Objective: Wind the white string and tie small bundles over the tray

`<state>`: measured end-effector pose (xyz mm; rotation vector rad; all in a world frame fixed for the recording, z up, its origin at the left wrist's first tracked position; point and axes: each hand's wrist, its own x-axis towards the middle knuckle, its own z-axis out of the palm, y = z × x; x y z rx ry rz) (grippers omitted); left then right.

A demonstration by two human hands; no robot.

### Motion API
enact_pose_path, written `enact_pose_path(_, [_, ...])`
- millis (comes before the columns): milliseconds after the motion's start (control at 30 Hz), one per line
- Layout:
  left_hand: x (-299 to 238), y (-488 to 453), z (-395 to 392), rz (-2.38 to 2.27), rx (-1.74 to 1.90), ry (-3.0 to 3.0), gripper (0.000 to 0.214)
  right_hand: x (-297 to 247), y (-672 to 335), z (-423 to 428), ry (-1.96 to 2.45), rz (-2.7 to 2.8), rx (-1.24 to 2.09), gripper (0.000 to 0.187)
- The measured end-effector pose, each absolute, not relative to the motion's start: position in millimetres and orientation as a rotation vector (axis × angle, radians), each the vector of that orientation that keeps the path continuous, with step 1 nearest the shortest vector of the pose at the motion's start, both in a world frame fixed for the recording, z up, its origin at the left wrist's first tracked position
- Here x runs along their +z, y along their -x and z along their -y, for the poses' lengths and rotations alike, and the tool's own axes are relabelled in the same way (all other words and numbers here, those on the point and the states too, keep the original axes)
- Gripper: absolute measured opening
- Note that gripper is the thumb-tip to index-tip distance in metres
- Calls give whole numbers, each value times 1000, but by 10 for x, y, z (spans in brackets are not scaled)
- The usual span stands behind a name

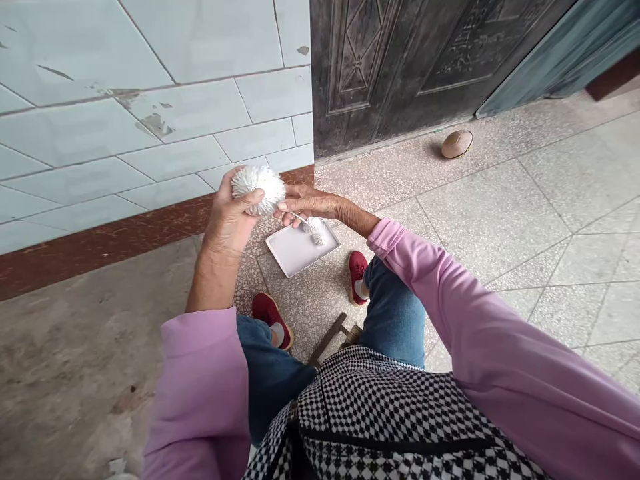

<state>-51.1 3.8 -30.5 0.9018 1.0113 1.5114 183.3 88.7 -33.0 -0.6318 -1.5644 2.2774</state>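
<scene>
My left hand (233,210) is wrapped round a fluffy white pom-pom (261,187), its thumb pressed on the near side. Close against the pom-pom's right edge is my right hand (313,201), fingers closed together. A thin white strand (299,217) runs from the right fingertips down toward a small bundle of white yarn (315,230). That bundle appears over the shallow white tray (295,257) on the floor below; whether it rests in the tray or hangs above it, I cannot tell.
A tiled wall (190,110) stands ahead on the left, and a dark carved door (380,67) on the right. A rounded tan object (457,144) lies near the door. Part of a wooden stool (327,340) shows between my legs, beside my red shoes (270,317).
</scene>
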Motion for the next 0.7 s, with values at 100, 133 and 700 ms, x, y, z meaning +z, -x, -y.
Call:
enact_pose_path(100, [-333, 448, -18, -1017, 1472, -969, 78, -334, -1887, -890, 634, 1601, 2278, 67])
enact_pose_path(133, [-334, 425, -12, -1023, 1459, -994, 78, -342, -1898, -890, 648, 1612, 2262, 69])
enact_pose_path(700, [-227, 354, 26, -964, 1478, -943, 83, -474, -2027, -1058, 552, 1746, 2174, 57])
